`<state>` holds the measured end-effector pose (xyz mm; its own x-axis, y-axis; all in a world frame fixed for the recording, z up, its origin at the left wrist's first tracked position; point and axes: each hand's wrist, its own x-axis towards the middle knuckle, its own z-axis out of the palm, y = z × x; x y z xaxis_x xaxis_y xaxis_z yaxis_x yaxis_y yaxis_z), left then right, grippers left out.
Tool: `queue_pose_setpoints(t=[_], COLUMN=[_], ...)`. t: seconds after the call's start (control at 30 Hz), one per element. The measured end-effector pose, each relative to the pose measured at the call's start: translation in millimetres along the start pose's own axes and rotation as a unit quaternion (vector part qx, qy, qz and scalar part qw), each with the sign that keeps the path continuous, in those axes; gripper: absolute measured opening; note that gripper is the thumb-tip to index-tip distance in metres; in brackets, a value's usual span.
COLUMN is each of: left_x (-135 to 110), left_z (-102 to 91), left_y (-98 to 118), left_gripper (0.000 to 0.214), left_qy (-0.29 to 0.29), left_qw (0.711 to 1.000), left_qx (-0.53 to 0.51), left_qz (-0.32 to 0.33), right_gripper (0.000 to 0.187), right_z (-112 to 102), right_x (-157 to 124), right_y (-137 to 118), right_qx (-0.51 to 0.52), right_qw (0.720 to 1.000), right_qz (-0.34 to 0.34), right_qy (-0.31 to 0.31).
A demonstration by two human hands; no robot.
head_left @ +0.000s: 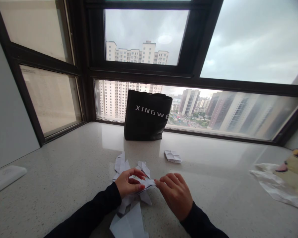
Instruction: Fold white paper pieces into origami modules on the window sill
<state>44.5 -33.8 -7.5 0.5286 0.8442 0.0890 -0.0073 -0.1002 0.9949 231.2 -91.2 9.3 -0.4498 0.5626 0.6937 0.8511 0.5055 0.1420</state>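
My left hand [128, 182] pinches a folded white paper piece [147, 182] low in the middle of the head view, fingers curled around its left side. My right hand [175, 193] grips the same piece from the right, fingers bent and pressed on its edge. Several other folded white paper shapes [121, 163] lie on the pale stone counter [72, 172] just behind and below my hands. A larger white sheet [130, 224] lies near the bottom edge between my dark sleeves. One small folded square [173, 156] lies apart, farther back to the right.
A black bag [146, 115] with white lettering stands at the back against the window. A white flat object [5, 177] rests at the left edge. Crinkled plastic wrap with a yellow item [283, 181] lies at the right. Dark window frames bound the counter behind.
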Motion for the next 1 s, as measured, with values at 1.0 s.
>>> queue_pose_setpoints(t=[1.0], left_x=[8.1], left_z=[-62.7], left_y=[-0.9], left_gripper=[0.064], left_qy=[0.213], left_qw=[0.879], left_qx=[0.427], left_qz=[0.023], right_gripper=[0.023], right_z=[17.4], right_x=[-12.7], right_y=[34.4], right_qx=[0.026], right_qw=[0.987], right_qz=[0.149], right_qy=[-0.050])
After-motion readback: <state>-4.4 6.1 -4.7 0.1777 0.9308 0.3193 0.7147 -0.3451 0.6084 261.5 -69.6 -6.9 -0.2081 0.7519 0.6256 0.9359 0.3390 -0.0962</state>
